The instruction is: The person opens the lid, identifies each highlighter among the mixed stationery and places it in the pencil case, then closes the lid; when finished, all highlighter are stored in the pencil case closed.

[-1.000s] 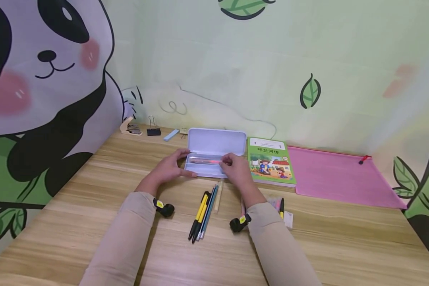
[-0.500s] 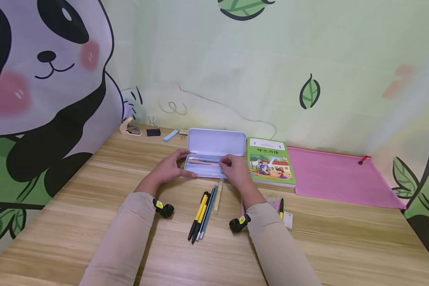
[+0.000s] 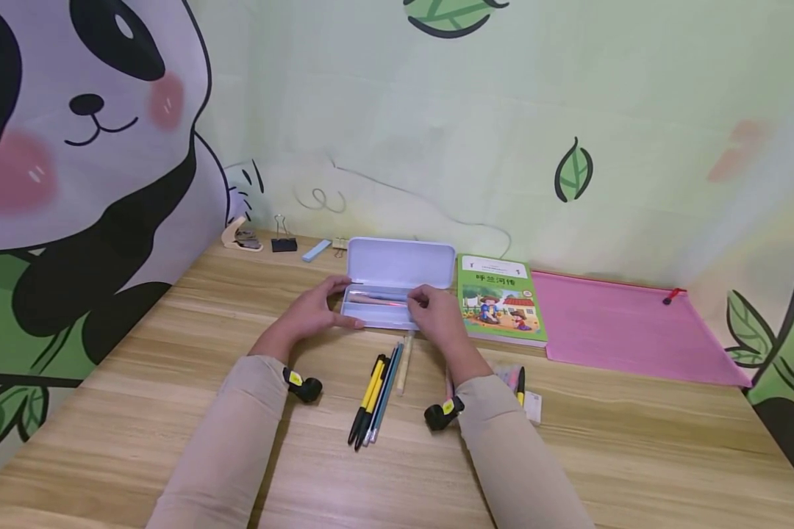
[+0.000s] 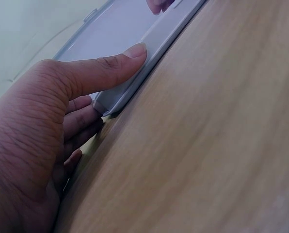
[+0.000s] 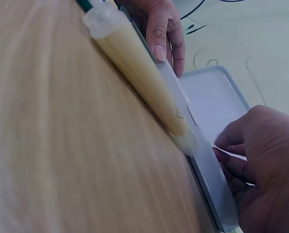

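Observation:
A pale lilac pencil case (image 3: 402,263) stands with its lid raised at the back of the table. My left hand (image 3: 314,307) grips its left end, thumb over the front rim and fingers around the side, as the left wrist view shows. A slim pinkish pen (image 3: 373,300) lies lengthwise in the back part of the tray. My right hand (image 3: 439,314) reaches in at the right end and pinches the pen's end, its fingertips partly hidden. A beige pen (image 5: 139,77) with clear ends lies just in front of the case.
Yellow-and-black pens (image 3: 369,397) and blue pencils (image 3: 385,397) lie before the case. A green book (image 3: 501,297) and pink zip pouch (image 3: 628,323) lie right. A stapler (image 3: 241,235), black binder clip (image 3: 284,241) and light blue bar (image 3: 316,250) sit back left.
The pinkish pen has settled slightly in the tray, with my right hand shifting only a little at its end. My left hand stays on the case.

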Tool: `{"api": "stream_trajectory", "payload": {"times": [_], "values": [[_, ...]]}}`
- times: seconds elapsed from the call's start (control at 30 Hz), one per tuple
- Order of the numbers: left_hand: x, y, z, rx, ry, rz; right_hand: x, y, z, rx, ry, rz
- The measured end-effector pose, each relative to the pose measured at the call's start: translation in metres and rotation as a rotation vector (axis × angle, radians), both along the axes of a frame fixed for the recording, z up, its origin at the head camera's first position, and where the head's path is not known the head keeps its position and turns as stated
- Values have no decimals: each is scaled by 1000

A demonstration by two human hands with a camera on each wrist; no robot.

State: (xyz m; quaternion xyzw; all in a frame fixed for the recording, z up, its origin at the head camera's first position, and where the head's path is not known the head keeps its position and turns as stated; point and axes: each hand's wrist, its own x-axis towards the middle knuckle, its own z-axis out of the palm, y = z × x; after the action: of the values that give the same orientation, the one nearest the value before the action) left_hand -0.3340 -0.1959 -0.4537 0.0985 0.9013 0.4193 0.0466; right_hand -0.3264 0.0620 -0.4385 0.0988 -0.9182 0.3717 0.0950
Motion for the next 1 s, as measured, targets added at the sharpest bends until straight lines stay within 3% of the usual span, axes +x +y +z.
{"api": "stream_trajectory", "payload": {"times": [0.2,0.4,0.5,0.67,0.83,1.0], "values": [[-1,-2,-2,13,12,-2,10,-7,14,-4,50,37],[1,0,-3,4,3,0,35,-4,52,80,40,357],[2,0,0,5,13,7,45,8,58,132,33,511],[2,2,0,3,17,0,57,37,36,241,56,617],[2,2,0,-4,25,-7,62,54,13,329,105,601],[0,0,0,-9,20,-2,58,59,3,273,104,571]]}}
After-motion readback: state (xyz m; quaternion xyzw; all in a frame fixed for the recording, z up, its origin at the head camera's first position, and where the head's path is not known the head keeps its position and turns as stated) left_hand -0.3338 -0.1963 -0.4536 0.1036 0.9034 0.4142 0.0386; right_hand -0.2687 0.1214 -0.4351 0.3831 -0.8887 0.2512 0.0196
